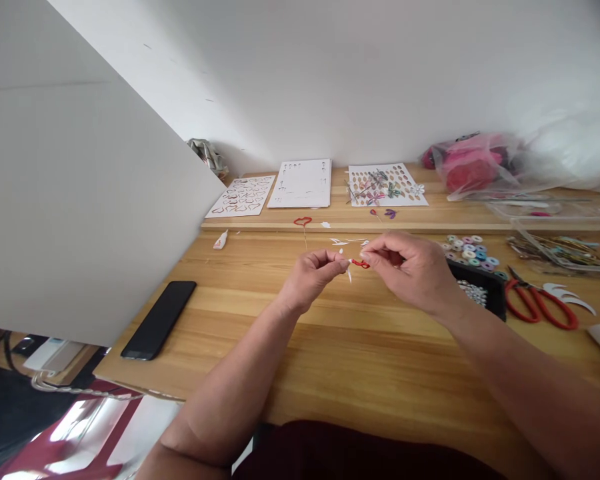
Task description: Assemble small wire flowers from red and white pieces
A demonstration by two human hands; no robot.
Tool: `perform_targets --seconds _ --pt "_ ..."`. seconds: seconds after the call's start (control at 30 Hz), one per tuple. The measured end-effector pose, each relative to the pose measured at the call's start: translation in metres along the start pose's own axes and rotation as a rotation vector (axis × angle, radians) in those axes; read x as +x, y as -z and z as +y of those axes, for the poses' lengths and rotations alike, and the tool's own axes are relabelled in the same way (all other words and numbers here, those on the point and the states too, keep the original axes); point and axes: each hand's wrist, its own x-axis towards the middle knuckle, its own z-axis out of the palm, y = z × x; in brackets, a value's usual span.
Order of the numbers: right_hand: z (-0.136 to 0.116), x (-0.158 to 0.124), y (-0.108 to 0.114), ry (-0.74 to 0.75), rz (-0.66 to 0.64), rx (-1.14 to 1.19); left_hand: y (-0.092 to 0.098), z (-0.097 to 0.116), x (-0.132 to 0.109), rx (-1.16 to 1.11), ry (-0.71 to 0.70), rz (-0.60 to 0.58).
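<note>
Above the middle of the wooden desk, my left hand [313,273] pinches a small white leaf-shaped piece [350,275] between thumb and fingers. A short red wrapped piece [361,264] bridges the gap between both hands. Its other end meets the fingertips of my right hand [413,267], which are closed in a pinch; whether thread or wire runs there is too small to tell. Just beyond the hands lie thin white cut pieces [340,241]. A red wrapped loop on a thin stem [303,221] rests further back, near the raised ledge.
At right are a black tray of beads [497,297], thread spools [467,250] and red-handled pliers [540,300]. A phone [160,319] and small glue bottle [221,240] lie left. Patterned sheets [243,197] and a plastic bag [473,167] occupy the ledge [260,225]; a grey panel [80,200] rises left.
</note>
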Motion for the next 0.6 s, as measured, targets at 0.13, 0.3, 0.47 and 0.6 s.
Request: perform_targets --seconds 0.13,0.3,0.47,0.6 --pt "0.002 0.004 0.008 -0.003 -0.076 -0.014 0.001 -0.001 -0.002 -0.027 0.032 -0.082" --pt "0.008 0.008 0.015 -0.074 -0.143 0.025 0.002 0.0 -0.003 -0.061 0.102 -0.143" --pt "0.013 0.01 0.014 -0.156 -0.185 0.145 0.001 -0.001 -0.004 -0.13 0.144 -0.192" --pt "0.02 0.011 0.009 -0.266 -0.219 0.345 -0.001 -0.002 -0.006 -0.189 0.16 -0.219"
